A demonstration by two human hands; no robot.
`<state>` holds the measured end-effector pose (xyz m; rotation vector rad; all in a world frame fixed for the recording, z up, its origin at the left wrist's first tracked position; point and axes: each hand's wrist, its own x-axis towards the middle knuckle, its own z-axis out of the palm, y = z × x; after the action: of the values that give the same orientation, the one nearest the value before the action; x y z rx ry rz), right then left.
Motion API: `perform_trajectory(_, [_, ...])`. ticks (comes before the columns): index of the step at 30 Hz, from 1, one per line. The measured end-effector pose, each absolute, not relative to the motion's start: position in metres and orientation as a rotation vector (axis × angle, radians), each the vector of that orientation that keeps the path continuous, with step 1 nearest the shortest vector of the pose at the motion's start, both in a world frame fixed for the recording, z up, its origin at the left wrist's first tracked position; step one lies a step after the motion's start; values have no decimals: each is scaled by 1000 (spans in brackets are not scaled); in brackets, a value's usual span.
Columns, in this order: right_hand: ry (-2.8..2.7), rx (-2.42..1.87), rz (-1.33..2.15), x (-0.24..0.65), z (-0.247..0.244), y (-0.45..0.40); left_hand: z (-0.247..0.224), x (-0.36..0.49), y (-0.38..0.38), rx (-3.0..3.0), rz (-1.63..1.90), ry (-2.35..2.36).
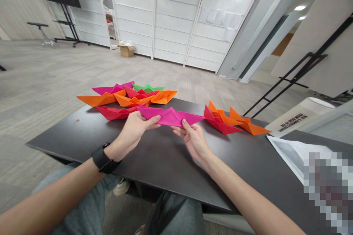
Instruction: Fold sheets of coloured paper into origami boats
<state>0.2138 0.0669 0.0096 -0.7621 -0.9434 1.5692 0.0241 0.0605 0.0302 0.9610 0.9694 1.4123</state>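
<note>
In our two hands we have a pink paper boat (pixel 171 116), raised a little over the near part of a dark table (pixel 162 161), between two groups of folded boats. Our left hand (pixel 138 126) pinches its left end, thumb in front and fingers curled behind, nearly closed on the paper; our right hand (pixel 193 139) grips the lower edge toward the other end, thumb on the near face and fingers loosely bent below. A black watch (pixel 106 158) sits on our left wrist. To the left, we see a front red boat (pixel 114 113), partly behind our left hand, with orange boats (pixel 97 100), another red boat, a purple boat (pixel 110 90) and a green boat (pixel 148 88) crowded beyond it. To the right of the pink one, we see a red boat (pixel 222 125) beside two orange ones. Farther right, a printed sheet (pixel 292 150) lies on the table near a large pale roll (pixel 306 114) with dark lettering. Across the floor, we see a cardboard box (pixel 126 50) before white shelves (pixel 176 18).
</note>
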Motion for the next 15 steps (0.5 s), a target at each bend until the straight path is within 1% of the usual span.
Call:
perform_trajectory(6, [-954,-748,1497,222,10,73,33,15,64,930,1473,954])
perform_trajectory(11, [-868,-796,1289,241,7,88,37,-5,72,908,1621,1018])
perform_trajectory(15, [-1058,-757,1236,247,10,93,30,-4,68,968,1569,1128])
